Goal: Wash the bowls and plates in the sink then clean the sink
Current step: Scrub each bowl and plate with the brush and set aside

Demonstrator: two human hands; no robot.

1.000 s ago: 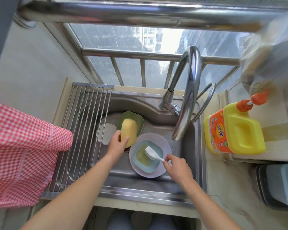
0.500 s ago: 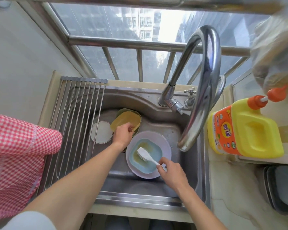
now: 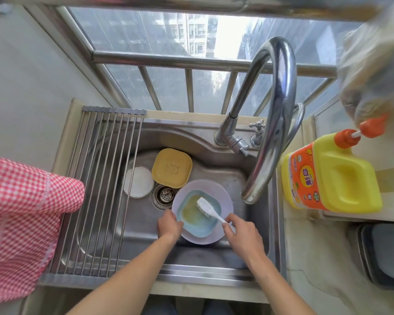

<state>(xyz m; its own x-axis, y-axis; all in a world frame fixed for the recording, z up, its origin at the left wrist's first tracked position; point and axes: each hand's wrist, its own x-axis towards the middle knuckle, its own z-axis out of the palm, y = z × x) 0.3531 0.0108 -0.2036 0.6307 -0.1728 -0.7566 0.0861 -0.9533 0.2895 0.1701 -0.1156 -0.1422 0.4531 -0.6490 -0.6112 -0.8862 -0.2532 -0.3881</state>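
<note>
Steel sink (image 3: 225,178), perhaps four dishes.

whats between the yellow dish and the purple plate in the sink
In the head view, mostly bare sink steel; the drain strainer sits left of the gap between the yellow dish and the purple plate.

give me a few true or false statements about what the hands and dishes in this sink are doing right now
1. The right hand holds a white plastic dish brush inside the light blue square bowl. True.
2. The left hand lifts the yellow square dish. False: it grips the blue bowl's near rim; the yellow dish lies upside down, untouched.
3. The blue bowl sits on a pale lilac round plate. True.
4. Water pours from the curved steel faucet. False: no stream shows.
5. The yellow detergent bottle stands inside the steel sink. False: it stands on the counter to the right.
</note>
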